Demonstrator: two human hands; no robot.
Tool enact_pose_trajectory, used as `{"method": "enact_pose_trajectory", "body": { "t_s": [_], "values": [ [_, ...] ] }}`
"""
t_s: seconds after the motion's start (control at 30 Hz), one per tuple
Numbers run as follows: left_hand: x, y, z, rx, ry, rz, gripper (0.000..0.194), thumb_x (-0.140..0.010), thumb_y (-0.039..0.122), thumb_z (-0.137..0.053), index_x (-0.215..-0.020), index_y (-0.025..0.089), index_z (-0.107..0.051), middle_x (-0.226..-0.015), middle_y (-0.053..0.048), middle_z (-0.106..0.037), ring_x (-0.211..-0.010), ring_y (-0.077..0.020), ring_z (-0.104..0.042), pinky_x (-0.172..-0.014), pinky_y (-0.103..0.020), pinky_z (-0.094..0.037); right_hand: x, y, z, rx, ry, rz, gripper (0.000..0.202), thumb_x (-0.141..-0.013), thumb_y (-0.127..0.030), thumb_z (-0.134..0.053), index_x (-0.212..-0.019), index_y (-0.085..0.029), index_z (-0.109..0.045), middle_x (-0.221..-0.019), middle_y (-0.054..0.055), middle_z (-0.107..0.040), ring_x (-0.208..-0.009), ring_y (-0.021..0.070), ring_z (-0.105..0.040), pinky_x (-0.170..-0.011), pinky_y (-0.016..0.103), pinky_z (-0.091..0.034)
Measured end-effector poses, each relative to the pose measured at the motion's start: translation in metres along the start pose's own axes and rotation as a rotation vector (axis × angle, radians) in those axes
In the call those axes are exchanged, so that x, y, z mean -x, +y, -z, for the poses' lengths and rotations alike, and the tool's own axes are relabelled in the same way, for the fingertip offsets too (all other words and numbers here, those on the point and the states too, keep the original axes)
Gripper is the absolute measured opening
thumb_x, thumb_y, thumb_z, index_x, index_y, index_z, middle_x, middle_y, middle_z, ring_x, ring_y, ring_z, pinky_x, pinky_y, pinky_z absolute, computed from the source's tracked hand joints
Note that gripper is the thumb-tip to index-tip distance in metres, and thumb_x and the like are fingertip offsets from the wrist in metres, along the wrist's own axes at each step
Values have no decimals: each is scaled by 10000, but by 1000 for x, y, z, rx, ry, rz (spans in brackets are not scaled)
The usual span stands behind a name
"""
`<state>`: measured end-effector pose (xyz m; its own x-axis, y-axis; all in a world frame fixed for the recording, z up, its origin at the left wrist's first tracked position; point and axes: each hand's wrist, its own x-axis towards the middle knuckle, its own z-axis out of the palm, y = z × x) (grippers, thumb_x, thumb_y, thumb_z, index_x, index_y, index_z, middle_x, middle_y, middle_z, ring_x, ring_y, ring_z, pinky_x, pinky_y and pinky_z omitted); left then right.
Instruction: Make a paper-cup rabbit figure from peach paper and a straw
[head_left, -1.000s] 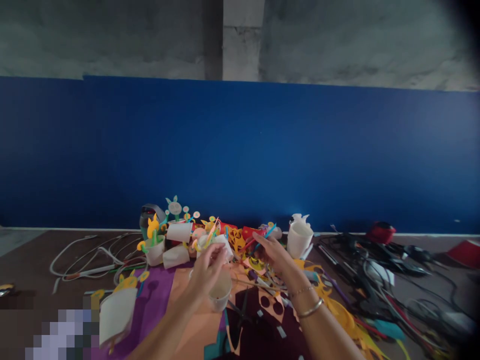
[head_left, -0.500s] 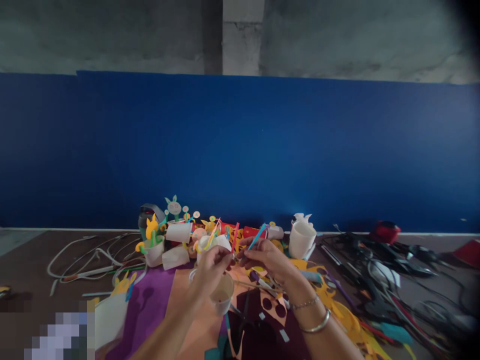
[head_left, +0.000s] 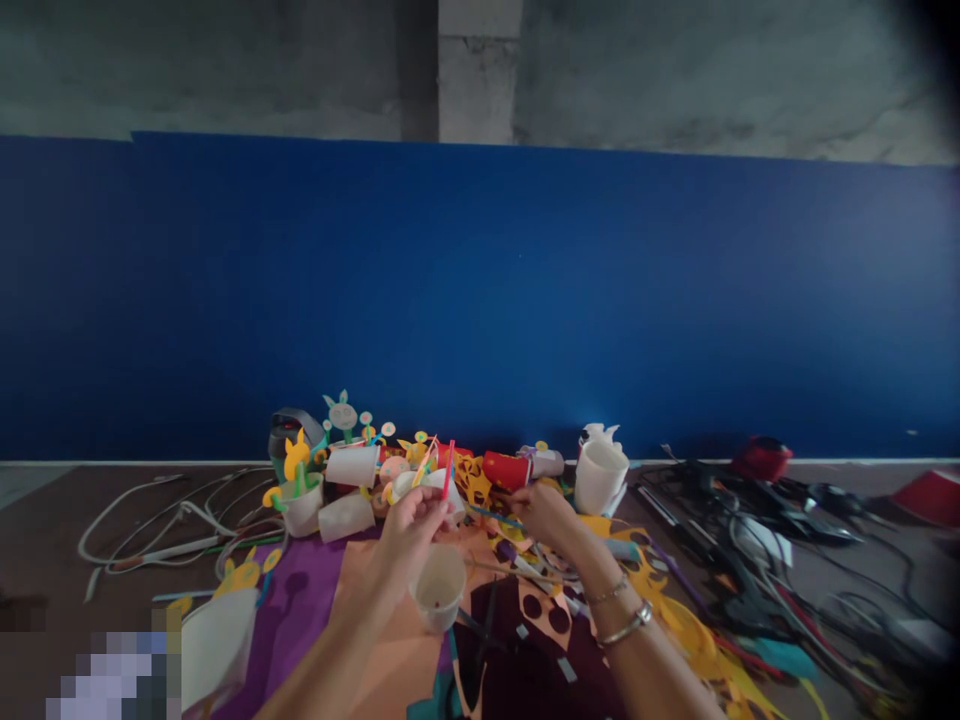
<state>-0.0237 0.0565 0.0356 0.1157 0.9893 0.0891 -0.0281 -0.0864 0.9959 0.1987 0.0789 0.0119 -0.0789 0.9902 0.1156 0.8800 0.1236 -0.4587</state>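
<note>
My left hand (head_left: 415, 520) is closed in a pinch round a red straw (head_left: 448, 470), which stands nearly upright above the fingers. To the right, my right hand (head_left: 546, 512) is low over the paper scraps, its fingers closed at the end of a blue straw (head_left: 491, 516) that lies almost level. Part of that grip is hidden. An upright white paper cup (head_left: 438, 590) stands just below my left hand, its inside showing a small dark speck. Black scissors (head_left: 487, 625) lie beside this cup on dark paper.
Decorated cups with yellow paper figures (head_left: 297, 458) line the back left. A red cup (head_left: 506, 470) lies on its side near a white cup (head_left: 602, 475). Yellow cut paper (head_left: 679, 630) and tangled black cables (head_left: 817, 560) spread to the right. A blue wall (head_left: 480, 300) rises behind.
My right hand has lowered the blue straw from a raised slant to nearly level. My left hand, with the red straw, has shifted slightly left, uncovering more of the white cup.
</note>
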Motion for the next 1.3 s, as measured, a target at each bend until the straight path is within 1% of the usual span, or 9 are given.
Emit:
{"method": "enact_pose_trajectory", "body": {
  "t_s": [0.1, 0.2, 0.43, 0.57, 0.77, 0.9, 1.0, 1.2, 1.3],
  "values": [
    [-2, -1, 2, -49, -2, -21, 215, -723, 366, -636, -790, 166, -594, -642, 4, -636, -619, -146, -611, -584, -222, -447, -12, -2, -13, 65, 47, -41, 235, -756, -119, -517, -827, -145, -740, -833, 147, -724, -787, 234, -662, -645, 270, -419],
    [-6, -7, 7, -80, -12, -54, 196, -735, 354, -614, -810, 176, -584, -641, 6, -632, -626, -155, -617, -590, -233, -460, -22, 2, -16, 108, 69, -86, 229, -740, -104, -538, -845, -112, -742, -838, 186, -720, -778, 269, -668, -644, 298, -436],
    [-13, -15, 14, -152, 20, -76, 238, -749, 369, -593, -876, 169, -586, -761, -41, -673, -699, -195, -655, -639, -281, -490, -38, 19, 10, 107, 134, -24, 275, -749, -130, -509, -875, -171, -751, -927, 136, -704, -861, 255, -648, -761, 314, -447],
    [-12, -14, 13, -90, 34, -31, 280, -698, 393, -630, -853, 165, -584, -690, -25, -654, -647, -194, -652, -601, -277, -484, -45, 25, 11, 23, 145, 8, 271, -719, -125, -533, -862, -167, -759, -920, 131, -692, -909, 258, -619, -811, 319, -434],
    [-10, -10, 13, -89, 40, -52, 257, -704, 375, -632, -854, 169, -605, -676, -18, -653, -620, -174, -633, -577, -258, -471, -50, 23, 13, -255, 156, 24, 253, -684, -113, -536, -809, -156, -752, -792, 59, -708, -756, 193, -628, -707, 261, -451],
    [-12, -13, 15, -118, 46, -91, 251, -725, 378, -629, -849, 160, -620, -720, -38, -670, -661, -180, -636, -588, -255, -467, -57, 7, 20, -482, 221, 8, 310, -732, -207, -505, -943, -120, -715, -815, 62, -699, -678, 167, -619, -626, 251, -457],
    [-13, -16, 15, -88, 42, -82, 280, -720, 388, -630, -872, 154, -613, -765, -55, -675, -702, -203, -652, -592, -272, -488, -70, -16, 19, -631, 220, 21, 373, -741, -216, -480, -1037, -98, -672, -766, 57, -688, -630, 151, -611, -597, 247, -461],
    [-12, -13, 14, -93, 69, -67, 260, -699, 367, -633, -858, 164, -597, -722, -24, -660, -617, -181, -638, -582, -278, -495, -103, -77, 0, -775, 24, 111, 348, -688, -105, -459, -953, -115, -684, -726, 32, -677, -611, 120, -596, -590, 219, -453],
    [-12, -11, 14, -105, 82, -79, 239, -687, 352, -628, -836, 168, -596, -713, -17, -655, -617, -178, -637, -577, -276, -495, -110, -90, 3, -768, -121, 168, 340, -591, -28, -470, -807, -137, -710, -688, 10, -678, -613, 115, -581, -603, 211, -438]
  ]
}}
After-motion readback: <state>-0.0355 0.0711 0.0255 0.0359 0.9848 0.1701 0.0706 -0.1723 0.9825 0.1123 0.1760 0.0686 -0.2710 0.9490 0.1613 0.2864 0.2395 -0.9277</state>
